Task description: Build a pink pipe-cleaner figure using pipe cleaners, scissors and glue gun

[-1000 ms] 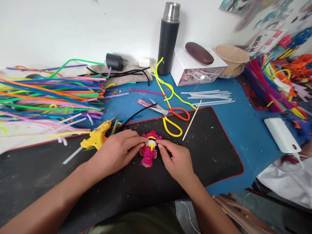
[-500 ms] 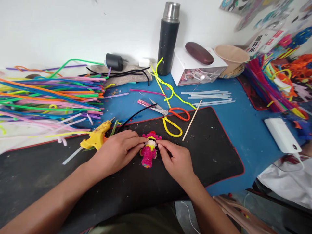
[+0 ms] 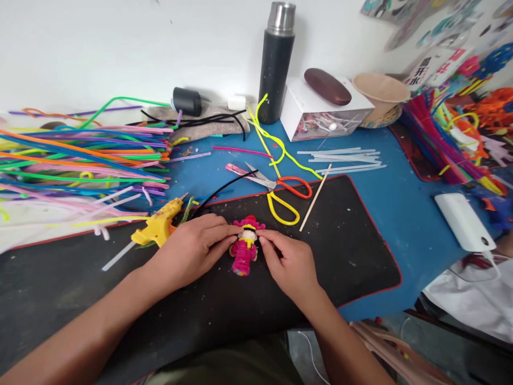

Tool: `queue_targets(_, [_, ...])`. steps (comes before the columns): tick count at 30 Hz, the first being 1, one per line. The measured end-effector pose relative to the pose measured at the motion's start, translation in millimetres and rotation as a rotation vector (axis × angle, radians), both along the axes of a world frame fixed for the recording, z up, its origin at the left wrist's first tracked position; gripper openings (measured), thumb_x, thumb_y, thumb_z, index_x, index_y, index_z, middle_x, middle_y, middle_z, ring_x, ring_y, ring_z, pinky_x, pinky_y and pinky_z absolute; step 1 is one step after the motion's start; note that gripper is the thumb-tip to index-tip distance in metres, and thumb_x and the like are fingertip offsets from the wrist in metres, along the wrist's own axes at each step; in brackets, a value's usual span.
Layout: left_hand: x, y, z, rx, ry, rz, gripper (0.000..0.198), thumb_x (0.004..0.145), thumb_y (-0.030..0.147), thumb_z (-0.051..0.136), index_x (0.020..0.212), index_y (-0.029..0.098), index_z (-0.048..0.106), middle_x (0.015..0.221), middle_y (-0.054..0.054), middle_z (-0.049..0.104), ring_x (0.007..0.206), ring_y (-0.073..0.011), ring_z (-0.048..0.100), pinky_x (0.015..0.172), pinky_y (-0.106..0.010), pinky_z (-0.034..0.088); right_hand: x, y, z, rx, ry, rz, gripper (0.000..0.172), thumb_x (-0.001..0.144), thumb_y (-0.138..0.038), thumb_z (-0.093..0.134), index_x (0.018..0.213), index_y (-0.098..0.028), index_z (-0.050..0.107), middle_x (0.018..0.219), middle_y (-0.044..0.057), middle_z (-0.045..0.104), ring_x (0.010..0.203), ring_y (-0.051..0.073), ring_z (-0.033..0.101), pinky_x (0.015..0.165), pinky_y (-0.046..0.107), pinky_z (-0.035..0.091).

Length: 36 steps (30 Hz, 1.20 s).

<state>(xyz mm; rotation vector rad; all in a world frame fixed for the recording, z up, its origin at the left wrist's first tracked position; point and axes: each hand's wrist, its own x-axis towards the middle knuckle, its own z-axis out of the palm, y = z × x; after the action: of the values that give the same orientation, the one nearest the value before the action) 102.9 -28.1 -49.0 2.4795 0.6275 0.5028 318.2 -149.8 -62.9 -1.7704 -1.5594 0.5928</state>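
A small pipe-cleaner doll [image 3: 243, 255] lies on the black mat [image 3: 340, 251], its body magenta, its head pale with a black band across it, with yellow trim and a red top. From the left, my left hand [image 3: 200, 240] pinches the side of the head with thumb and forefinger. On the opposite side my right hand [image 3: 289, 259] grips the head the same way. The fingertips cover the band's ends. Just beyond my left hand rest a yellow glue gun [image 3: 158, 222] and a black pipe cleaner [image 3: 222, 190].
Scissors [image 3: 276, 184] and a thin wooden stick [image 3: 316, 198] lie beyond the doll. Colourful pipe cleaners [image 3: 88, 155] fill the left side. Glue sticks [image 3: 344, 159], a dark flask [image 3: 276, 69], a white box [image 3: 292, 109] and a bowl [image 3: 380, 88] are farther back. A white power bank [image 3: 465, 222] lies right.
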Motion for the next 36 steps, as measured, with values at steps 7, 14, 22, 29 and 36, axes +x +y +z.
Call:
queue_targets(7, [-0.5, 0.8, 1.2, -0.034, 0.007, -0.004, 0.026, 0.11, 0.027, 0.058, 0.124, 0.019, 0.078, 0.105, -0.008, 0.081, 0.095, -0.0216, 0.076, 0.087, -0.033, 0.061, 0.5, 0.2, 0.3, 0.007, 0.005, -0.004, 0.025, 0.106, -0.024, 0.059, 0.115, -0.028, 0.081, 0.111, 0.003, 0.087, 0.094, 0.022, 0.085, 0.086, 0.031, 0.064])
queue_targets(14, [-1.2, 0.1, 0.4, -0.058, 0.01, 0.004, 0.027, 0.11, 0.028, 0.058, 0.124, 0.019, 0.078, 0.106, -0.008, 0.08, 0.095, -0.0212, 0.076, 0.086, -0.033, 0.061, 0.9, -0.1, 1.0, 0.013, 0.035, -0.016, 0.024, 0.105, -0.022, 0.059, 0.113, -0.027, 0.081, 0.108, 0.002, 0.088, 0.091, 0.021, 0.085, 0.084, 0.029, 0.063])
queue_targets(22, [-1.3, 0.8, 1.7, -0.074, 0.009, 0.012, 0.026, 0.108, 0.028, 0.059, 0.123, 0.022, 0.079, 0.104, -0.007, 0.081, 0.094, -0.021, 0.076, 0.086, -0.032, 0.061, 1.8, -0.6, 2.5, 0.052, 0.082, -0.045, 0.024, 0.104, -0.022, 0.059, 0.111, -0.027, 0.082, 0.107, 0.003, 0.088, 0.093, 0.022, 0.085, 0.083, 0.029, 0.065])
queue_targets(29, [-0.6, 0.3, 1.4, -0.064, 0.003, 0.008, 0.024, 0.108, 0.025, 0.059, 0.123, 0.022, 0.078, 0.103, -0.006, 0.081, 0.093, -0.0204, 0.076, 0.084, -0.032, 0.059, 1.4, -0.2, 0.8, 0.028, 0.084, -0.039, 0.024, 0.105, -0.023, 0.06, 0.112, -0.028, 0.082, 0.108, 0.002, 0.088, 0.092, 0.021, 0.085, 0.083, 0.029, 0.065])
queue_targets(36, [-1.7, -0.2, 1.9, -0.049, 0.026, 0.003, 0.025, 0.108, 0.026, 0.059, 0.125, 0.019, 0.077, 0.106, -0.008, 0.08, 0.096, -0.0216, 0.075, 0.085, -0.032, 0.058, 1.2, -1.0, -0.8, 0.016, 0.059, -0.029, 0.023, 0.105, -0.023, 0.06, 0.114, -0.029, 0.081, 0.11, 0.001, 0.087, 0.094, 0.022, 0.084, 0.087, 0.03, 0.064])
